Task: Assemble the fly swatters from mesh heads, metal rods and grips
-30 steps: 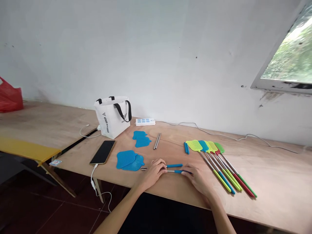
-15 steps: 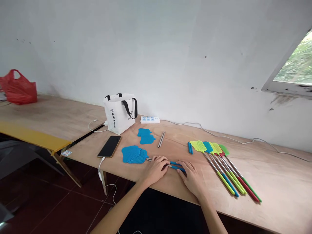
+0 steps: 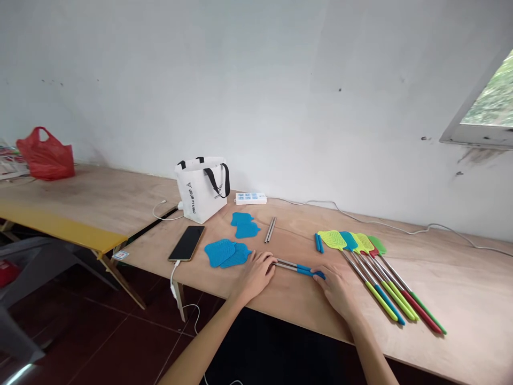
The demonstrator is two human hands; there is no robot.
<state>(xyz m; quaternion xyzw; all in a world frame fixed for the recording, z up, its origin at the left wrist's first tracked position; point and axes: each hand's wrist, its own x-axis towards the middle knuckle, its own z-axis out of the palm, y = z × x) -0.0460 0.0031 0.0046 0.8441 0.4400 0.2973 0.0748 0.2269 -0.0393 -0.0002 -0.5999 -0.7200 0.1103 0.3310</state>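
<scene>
Two metal rods with blue grips (image 3: 295,268) lie on the wooden table (image 3: 460,299) between my hands. My left hand (image 3: 257,273) rests palm down at their bare metal ends, fingers curled loosely beside the blue swatter heads (image 3: 225,253). My right hand (image 3: 335,287) lies over the blue grip ends, fingertips touching them, fingers bent. Neither hand has lifted a rod.
A row of assembled fly swatters (image 3: 377,272) lies to the right. Further back are two more blue heads (image 3: 243,225), two bare metal rods (image 3: 270,229), two blue grips (image 3: 318,243), a white tote bag (image 3: 202,187), a phone (image 3: 187,243) on a cable and a power strip (image 3: 250,198). A red bag (image 3: 46,155) sits far left.
The view has swung left. My right hand slid right along the rods to the blue grip ends, and the gap between my hands widened. The rods stay on the table.
</scene>
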